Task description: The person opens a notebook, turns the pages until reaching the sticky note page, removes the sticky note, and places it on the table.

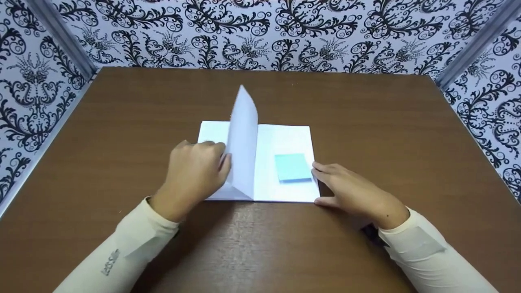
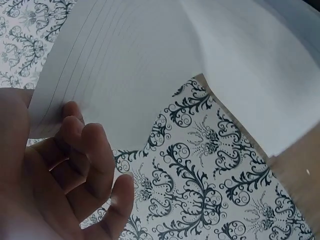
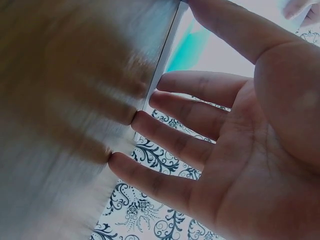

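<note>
An open notebook (image 1: pixel 281 138) lies on the brown table, with one page (image 1: pixel 243 142) raised near its middle. My left hand (image 1: pixel 197 169) pinches that page by its edge between thumb and curled fingers; faint ruled lines show on the page (image 2: pixel 115 70) in the left wrist view. On the notebook's right side sits a light blue pad of sticky notes (image 1: pixel 292 167). My right hand (image 1: pixel 354 189) touches the notebook's right edge with thumb and fingertips. In the right wrist view its fingers (image 3: pixel 175 135) are straight and spread, tips against the table.
The brown table (image 1: pixel 366 114) extends around the notebook on every side. Patterned black and white walls (image 1: pixel 248 36) stand at the back and both sides, with grey corner strips (image 1: pixel 61 36) between them.
</note>
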### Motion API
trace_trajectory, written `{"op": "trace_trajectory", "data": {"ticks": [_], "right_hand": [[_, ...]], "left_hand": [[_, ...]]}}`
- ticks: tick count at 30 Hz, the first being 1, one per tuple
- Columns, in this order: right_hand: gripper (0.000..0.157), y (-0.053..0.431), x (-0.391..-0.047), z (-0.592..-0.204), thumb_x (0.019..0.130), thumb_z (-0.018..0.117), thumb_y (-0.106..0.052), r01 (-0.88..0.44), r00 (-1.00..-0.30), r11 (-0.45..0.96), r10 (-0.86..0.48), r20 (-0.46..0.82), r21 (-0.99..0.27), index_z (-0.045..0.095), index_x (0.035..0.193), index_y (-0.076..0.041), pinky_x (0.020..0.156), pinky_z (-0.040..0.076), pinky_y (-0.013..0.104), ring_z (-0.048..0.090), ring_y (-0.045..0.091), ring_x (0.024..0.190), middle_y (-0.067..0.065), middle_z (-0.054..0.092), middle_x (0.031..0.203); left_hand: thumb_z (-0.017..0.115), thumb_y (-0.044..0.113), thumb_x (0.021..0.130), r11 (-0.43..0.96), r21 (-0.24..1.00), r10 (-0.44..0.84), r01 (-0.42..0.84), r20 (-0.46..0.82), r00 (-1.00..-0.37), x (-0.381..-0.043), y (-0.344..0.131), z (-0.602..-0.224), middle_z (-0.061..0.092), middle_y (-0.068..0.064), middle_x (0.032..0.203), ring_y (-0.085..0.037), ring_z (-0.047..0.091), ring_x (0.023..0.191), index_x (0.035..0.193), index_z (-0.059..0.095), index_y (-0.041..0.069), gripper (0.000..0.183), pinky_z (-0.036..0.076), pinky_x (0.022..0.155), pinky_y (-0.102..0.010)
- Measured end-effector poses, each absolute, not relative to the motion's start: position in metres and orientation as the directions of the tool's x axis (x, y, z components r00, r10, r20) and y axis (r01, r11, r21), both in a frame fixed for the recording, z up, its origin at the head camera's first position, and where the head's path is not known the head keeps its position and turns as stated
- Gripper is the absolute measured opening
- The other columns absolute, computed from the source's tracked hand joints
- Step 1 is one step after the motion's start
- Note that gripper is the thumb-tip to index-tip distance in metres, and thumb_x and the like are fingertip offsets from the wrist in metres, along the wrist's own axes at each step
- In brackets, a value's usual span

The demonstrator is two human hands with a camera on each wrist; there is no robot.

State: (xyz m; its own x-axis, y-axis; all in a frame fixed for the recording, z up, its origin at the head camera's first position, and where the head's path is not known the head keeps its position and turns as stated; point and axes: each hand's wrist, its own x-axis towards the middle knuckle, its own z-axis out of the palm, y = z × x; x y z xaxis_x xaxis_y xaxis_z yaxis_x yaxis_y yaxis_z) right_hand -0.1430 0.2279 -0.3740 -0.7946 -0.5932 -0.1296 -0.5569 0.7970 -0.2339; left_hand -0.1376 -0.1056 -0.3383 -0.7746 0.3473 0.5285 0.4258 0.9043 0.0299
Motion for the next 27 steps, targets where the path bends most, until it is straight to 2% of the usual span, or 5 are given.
{"op": "trace_trajectory", "data": {"ticks": [7,14,17,23,27], "right_hand": [[0.073,0.228,-0.143,-0.374,0.09,0.073,-0.032,-0.556,-0.795,0.798,-0.592,-0.13,-0.233,0.045,0.145,0.007,0.112,0.038,0.054,0.044,0.041,0.139,0.023,0.043,0.153],[0.072,0.228,-0.143,-0.374,0.091,0.072,-0.032,-0.557,-0.795,0.799,-0.592,-0.132,-0.228,0.045,0.145,0.007,0.111,0.039,0.054,0.045,0.041,0.138,0.023,0.043,0.154],[0.072,0.228,-0.143,-0.374,0.091,0.072,-0.032,-0.556,-0.795,0.799,-0.591,-0.135,-0.228,0.045,0.145,0.007,0.111,0.039,0.054,0.045,0.041,0.139,0.023,0.042,0.154],[0.072,0.228,-0.143,-0.375,0.091,0.073,-0.031,-0.559,-0.793,0.797,-0.595,-0.131,-0.231,0.045,0.145,0.007,0.111,0.04,0.054,0.045,0.042,0.138,0.023,0.043,0.154],[0.072,0.229,-0.143,-0.375,0.091,0.073,-0.032,-0.553,-0.798,0.801,-0.588,-0.132,-0.229,0.045,0.145,0.006,0.111,0.039,0.054,0.045,0.041,0.138,0.023,0.043,0.154]], "left_hand": [[0.066,0.015,0.082,0.933,-0.042,0.331,0.357,0.486,-0.809,-0.134,-0.12,-0.345,0.05,-0.006,0.046,-0.022,0.045,0.041,0.051,0.048,0.009,0.037,0.032,0.043,-0.04],[0.068,0.012,0.077,0.934,-0.149,0.356,0.325,0.472,-0.807,-0.13,-0.127,-0.356,0.046,-0.004,0.041,-0.013,0.032,0.041,0.047,0.045,0.01,0.038,0.029,0.038,-0.035],[0.067,0.012,0.077,0.936,-0.148,0.352,0.32,0.469,-0.81,-0.129,-0.128,-0.358,0.042,-0.003,0.04,-0.013,0.03,0.042,0.046,0.044,0.01,0.038,0.029,0.036,-0.035],[0.068,0.014,0.08,0.946,-0.105,0.323,0.307,0.373,-0.87,-0.129,-0.13,-0.359,0.04,-0.001,0.042,-0.014,0.03,0.044,0.047,0.045,0.009,0.04,0.029,0.036,-0.036],[0.068,0.015,0.08,0.947,-0.099,0.322,0.307,0.33,-0.887,-0.132,-0.13,-0.361,0.031,0.002,0.045,-0.013,0.025,0.048,0.047,0.042,0.011,0.042,0.026,0.037,-0.034]]}}
